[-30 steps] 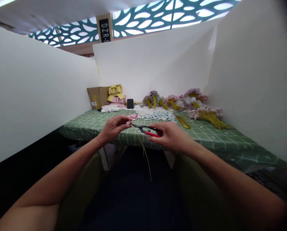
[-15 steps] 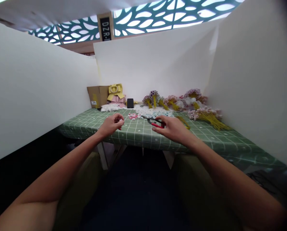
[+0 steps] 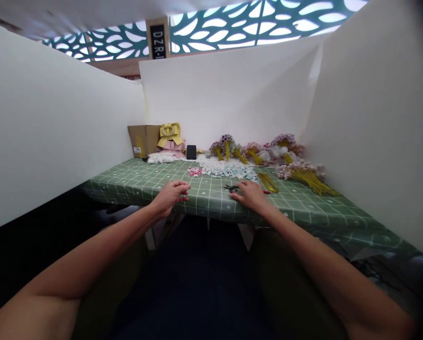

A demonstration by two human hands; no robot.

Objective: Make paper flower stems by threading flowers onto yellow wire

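Right hand lies flat over red-handled pliers at frame centre, grip slack (not clamped). Left hand loosely curled on the bench edge, holding nothing visible. Pale beads just behind.

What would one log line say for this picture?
left hand: on green checked tablecloth, holds nothing seen | right hand: over red-handled pliers lying on cloth | pale bead pile behind
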